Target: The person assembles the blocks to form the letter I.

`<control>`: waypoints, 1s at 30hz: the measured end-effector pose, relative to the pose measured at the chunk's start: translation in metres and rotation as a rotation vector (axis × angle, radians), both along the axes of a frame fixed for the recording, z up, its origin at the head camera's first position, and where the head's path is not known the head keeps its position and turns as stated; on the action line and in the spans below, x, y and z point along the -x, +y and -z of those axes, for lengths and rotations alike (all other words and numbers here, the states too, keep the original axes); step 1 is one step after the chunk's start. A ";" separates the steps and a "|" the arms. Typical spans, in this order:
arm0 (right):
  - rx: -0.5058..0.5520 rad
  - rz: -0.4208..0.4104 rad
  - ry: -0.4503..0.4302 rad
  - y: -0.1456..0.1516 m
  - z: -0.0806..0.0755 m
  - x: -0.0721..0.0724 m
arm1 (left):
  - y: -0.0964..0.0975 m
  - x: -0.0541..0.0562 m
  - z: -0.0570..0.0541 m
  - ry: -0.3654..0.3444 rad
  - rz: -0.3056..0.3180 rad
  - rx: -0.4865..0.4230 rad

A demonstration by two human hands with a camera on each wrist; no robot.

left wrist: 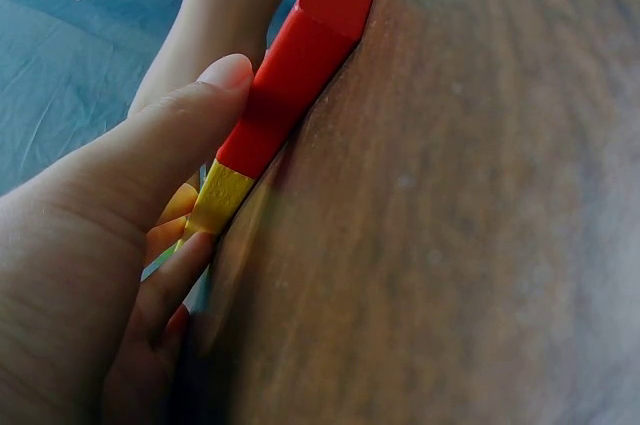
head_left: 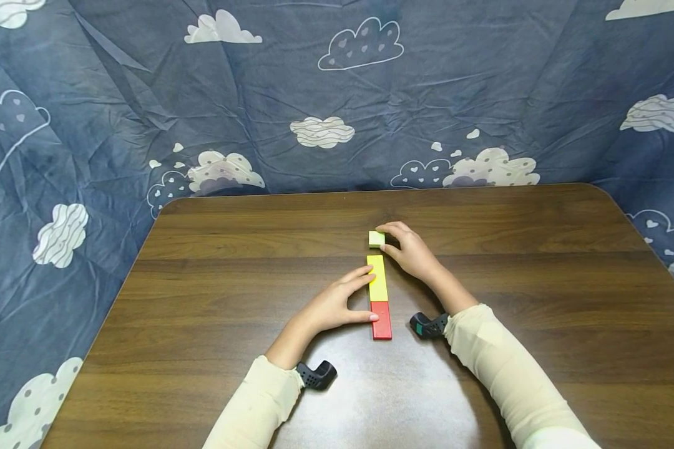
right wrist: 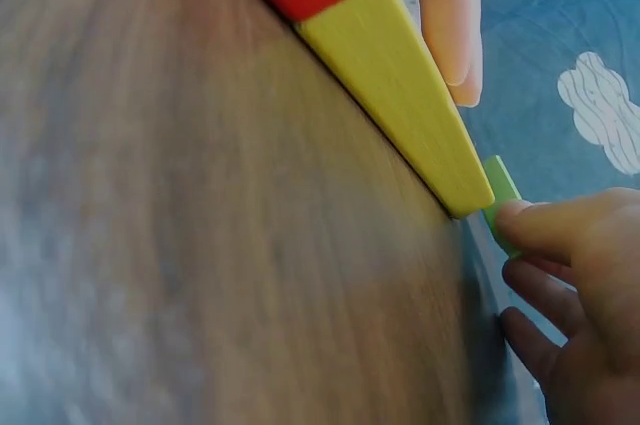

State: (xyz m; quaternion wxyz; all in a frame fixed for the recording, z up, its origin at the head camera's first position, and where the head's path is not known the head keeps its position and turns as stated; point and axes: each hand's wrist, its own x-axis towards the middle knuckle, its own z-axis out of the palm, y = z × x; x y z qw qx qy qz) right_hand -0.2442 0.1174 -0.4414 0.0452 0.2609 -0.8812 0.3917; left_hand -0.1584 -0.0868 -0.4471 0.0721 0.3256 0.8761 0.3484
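Observation:
A yellow block (head_left: 379, 288) and a red block (head_left: 382, 329) lie end to end in a line on the wooden table (head_left: 230, 274). From the left, my left hand (head_left: 330, 305) rests on this row: fingertips on the yellow block, thumb on the red one. In the left wrist view that thumb (left wrist: 185, 105) lies along the side of the red block (left wrist: 300, 65). Beyond the yellow block's far end, my right hand (head_left: 411, 251) pinches a small light green block (head_left: 375, 239) between thumb and fingers. A narrow gap separates green from yellow in the head view.
Each wrist wears a black camera, the left one (head_left: 317, 376) and the right one (head_left: 427, 325) both close over the tabletop. Behind the table's far edge hangs a blue cloth (head_left: 281, 81) with a cloud print.

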 end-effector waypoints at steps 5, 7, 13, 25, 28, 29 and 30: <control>-0.022 -0.015 -0.016 -0.002 0.004 0.001 | 0.000 -0.001 0.001 -0.004 -0.001 0.001; -0.027 -0.018 -0.021 -0.003 0.005 0.001 | 0.000 -0.001 0.001 -0.005 -0.002 0.002; -0.006 -0.033 -0.015 -0.004 0.006 0.001 | 0.000 -0.001 0.001 0.008 -0.005 0.005; -0.018 -0.026 -0.050 -0.003 0.001 0.001 | 0.000 0.001 0.002 0.012 0.000 -0.008; -0.007 -0.021 -0.058 -0.002 -0.001 0.001 | -0.001 0.002 0.002 0.011 0.002 -0.013; -0.002 -0.019 -0.061 -0.001 -0.002 0.000 | -0.001 0.002 0.002 0.012 0.001 -0.016; 0.005 -0.019 -0.067 -0.001 -0.003 0.000 | -0.001 0.002 0.002 0.011 0.000 -0.016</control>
